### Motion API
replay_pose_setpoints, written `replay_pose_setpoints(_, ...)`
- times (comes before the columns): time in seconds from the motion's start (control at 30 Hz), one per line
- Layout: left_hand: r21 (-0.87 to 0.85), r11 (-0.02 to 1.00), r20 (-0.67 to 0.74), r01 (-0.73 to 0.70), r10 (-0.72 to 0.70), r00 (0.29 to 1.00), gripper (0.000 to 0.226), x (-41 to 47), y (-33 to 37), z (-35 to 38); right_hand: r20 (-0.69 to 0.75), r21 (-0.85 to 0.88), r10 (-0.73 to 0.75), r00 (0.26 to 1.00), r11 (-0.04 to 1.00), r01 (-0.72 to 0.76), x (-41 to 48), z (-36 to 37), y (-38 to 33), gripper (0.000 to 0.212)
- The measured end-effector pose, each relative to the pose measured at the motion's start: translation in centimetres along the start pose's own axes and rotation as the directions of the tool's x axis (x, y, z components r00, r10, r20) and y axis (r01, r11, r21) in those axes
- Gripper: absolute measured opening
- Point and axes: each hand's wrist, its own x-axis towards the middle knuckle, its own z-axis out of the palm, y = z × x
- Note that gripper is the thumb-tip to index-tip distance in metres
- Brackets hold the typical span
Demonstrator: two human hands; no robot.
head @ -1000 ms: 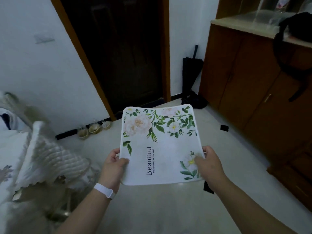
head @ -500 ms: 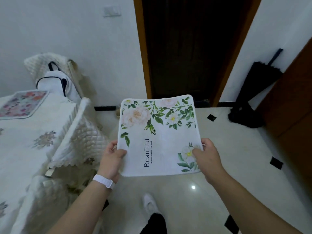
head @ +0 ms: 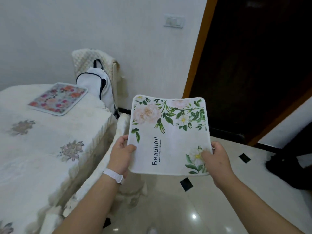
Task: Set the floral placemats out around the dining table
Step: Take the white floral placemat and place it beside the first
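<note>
A white floral placemat point(head: 170, 141) printed with pale roses, green leaves and the word "Beautiful" is held flat in the air over the floor. My left hand point(head: 120, 156) pinches its near left edge and my right hand point(head: 215, 159) pinches its near right corner. To the left stands the dining table point(head: 42, 146) under a white quilted cloth with embroidered flowers. A second placemat point(head: 58, 98), with pink and orange flowers, lies on the table's far corner.
A padded chair point(head: 118, 146) is tucked against the table's right side, just left of the held mat. Another chair with a white backpack point(head: 99, 88) stands by the wall. A dark doorway point(head: 253, 65) and a black umbrella point(head: 287, 166) are at the right.
The view has swung left: the wooden cabinet has gone out of sight and the table with the second placemat has come into view. Both hands keep the same hold on the mat.
</note>
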Motion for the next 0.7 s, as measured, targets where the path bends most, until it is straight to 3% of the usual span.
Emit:
replay_pose_setpoints(0.2, -0.040, 0.999, -0.199, -0.021, 0.013, 0.980, 0.033, 2.3, 2.4, -5.9, 0.203, -0.030, -0.098, 0.974, 0.994, 0.106, 3.2, 7.9, -4.7, 0.027)
replay_pose_setpoints(0.4, -0.098, 0.994, -0.447, -0.040, -0.008, 0.895, 0.029, 3.3, 3.1, -10.7, 0.419, -0.033, -0.118, 0.900, 0.989, 0.144, 5.6, 16.1, -7.3, 0.029)
replay_pose_setpoints(0.7, -0.121, 0.992, -0.732, -0.024, -0.073, 0.678, 0.025, 7.7, 3.5, -13.4, 0.731, -0.110, -0.087, 0.677, 0.964, 0.243, 13.4, 27.8, -11.4, 0.024)
